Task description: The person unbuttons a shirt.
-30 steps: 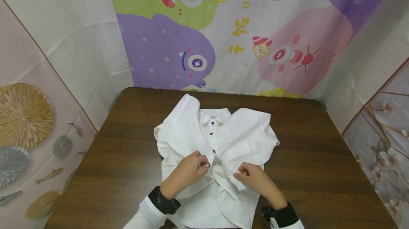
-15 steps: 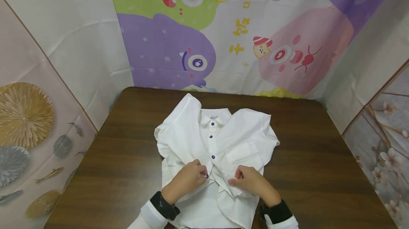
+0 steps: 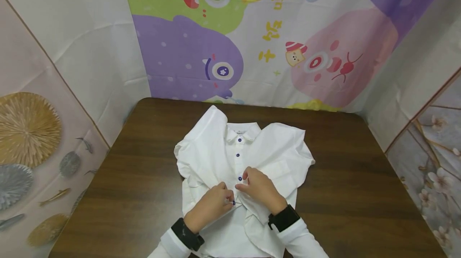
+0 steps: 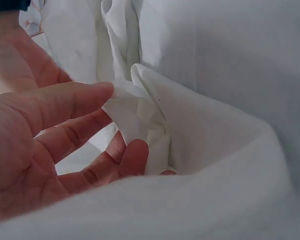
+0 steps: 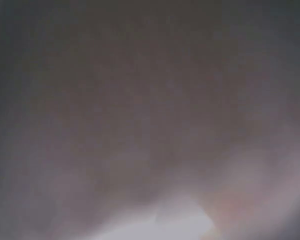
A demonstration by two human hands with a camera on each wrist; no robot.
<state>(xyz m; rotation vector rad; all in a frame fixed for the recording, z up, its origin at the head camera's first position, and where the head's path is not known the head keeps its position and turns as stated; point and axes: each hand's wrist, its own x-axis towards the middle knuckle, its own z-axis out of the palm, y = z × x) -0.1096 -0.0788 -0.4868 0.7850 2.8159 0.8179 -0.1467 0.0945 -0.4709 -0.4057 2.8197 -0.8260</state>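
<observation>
One white shirt lies front up on the middle of the counter, dark buttons down its front. Half a second ago the right hand was over the front panel, toward 4 o'clock; now it is in at the button strip, thumb and forefinger just beside the third button. That appears to bring both hands onto the same line of fastenings, so the work looks centred on the fourth button and the cloth around it. The left hand has barely shifted.

Collar toward 12 o'clock, hem toward 6: the shirt's long axis runs away from the person, nearly straight. Sleeves spread at 10 and 2 o'clock, and below the hands the front edges part.

At 8 o'clock of the third button, the left hand pinches the front edge by the fourth; the left wrist view shows thumb and fingers around a fold. I cannot tell whether the right hand grips anything; its wrist view is dark and blurred. Beyond the counter, at 12 o'clock, hangs a printed cloth.
</observation>
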